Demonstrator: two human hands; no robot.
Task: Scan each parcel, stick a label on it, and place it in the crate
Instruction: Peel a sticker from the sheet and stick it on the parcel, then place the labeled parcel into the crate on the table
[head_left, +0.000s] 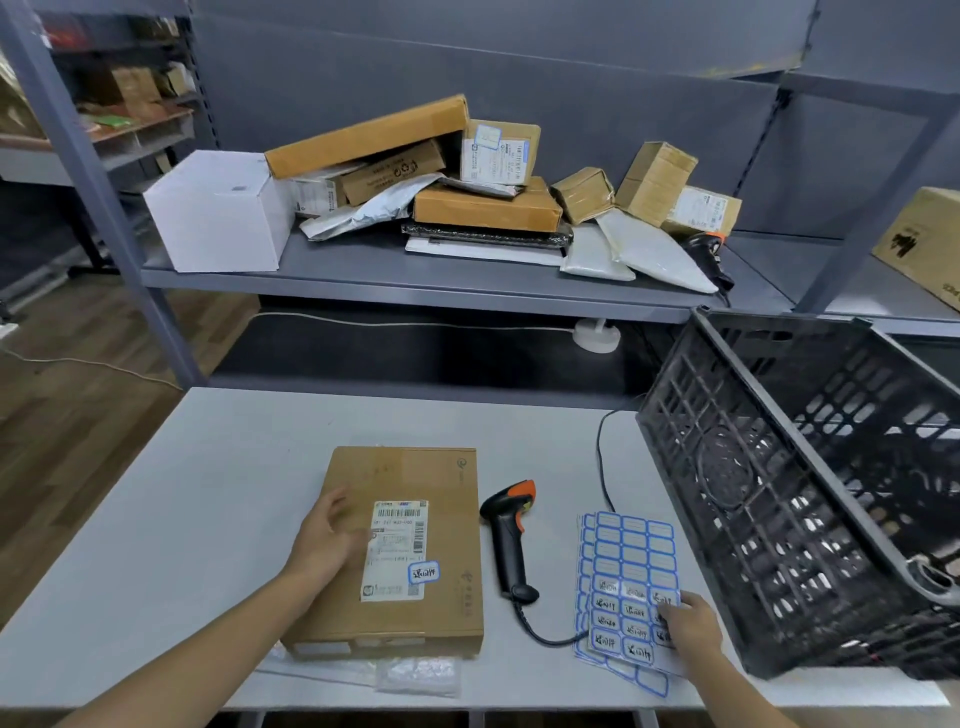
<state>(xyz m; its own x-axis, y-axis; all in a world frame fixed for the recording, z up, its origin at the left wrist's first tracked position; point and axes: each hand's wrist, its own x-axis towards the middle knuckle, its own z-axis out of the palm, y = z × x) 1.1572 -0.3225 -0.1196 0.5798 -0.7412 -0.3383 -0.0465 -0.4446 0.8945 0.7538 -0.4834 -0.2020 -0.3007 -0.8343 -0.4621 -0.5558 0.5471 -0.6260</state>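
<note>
The black crate (810, 499) sits tilted at three o'clock on the worktop (208, 493), and the flat parcel (400, 545), already bearing a small blue-edged label (424, 572), lies at six o'clock. The left hand (327, 540) rests on the parcel's left side, fingers relaxed and apart. At five o'clock the right hand (691, 623) presses the label sheets (626, 587) with loosely spread fingers, the scanner (506, 540) lying between parcel and sheets.

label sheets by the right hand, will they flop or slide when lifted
Likely floppy: the label sheets look paper-thin and lie flat on the table. They may fan apart, since several edges already sit offset. The right hand resting on them should curb sliding.
</note>
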